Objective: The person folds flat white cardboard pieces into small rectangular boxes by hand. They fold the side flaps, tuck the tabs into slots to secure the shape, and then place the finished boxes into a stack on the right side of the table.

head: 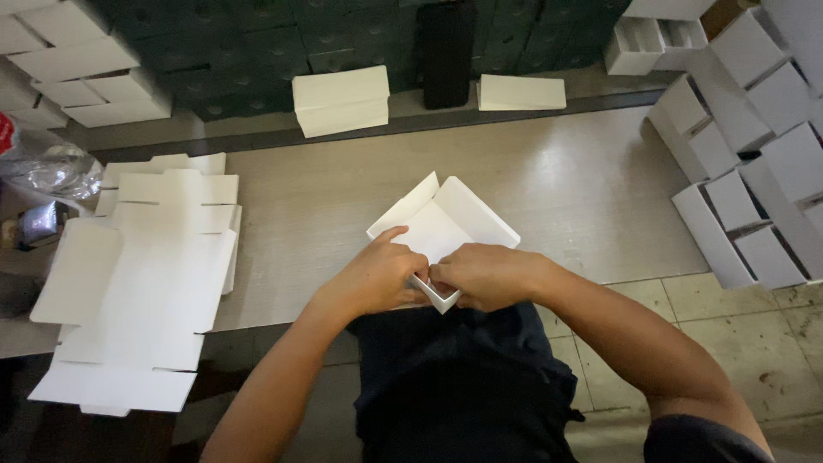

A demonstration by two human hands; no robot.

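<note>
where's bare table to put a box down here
Free: the tabletop between the half-folded box in both hands and the stacked boxes on the right, and the strip behind it. Crowded: the flat blanks on the left and the right-hand stacks.

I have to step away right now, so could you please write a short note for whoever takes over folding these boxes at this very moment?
Left hand and right hand: both grip the near corner of the half-folded white box, pressing its wall in.
The box sits on the wooden board, open side up; its far flaps stand up.
Flat blanks are stacked at the left of the board.
Finished boxes are piled at the right; two more folded boxes lie at the far edge.
Done: the box's walls are mostly raised.
Left: the near corner is not yet locked; the blanks remain unfolded.
</note>
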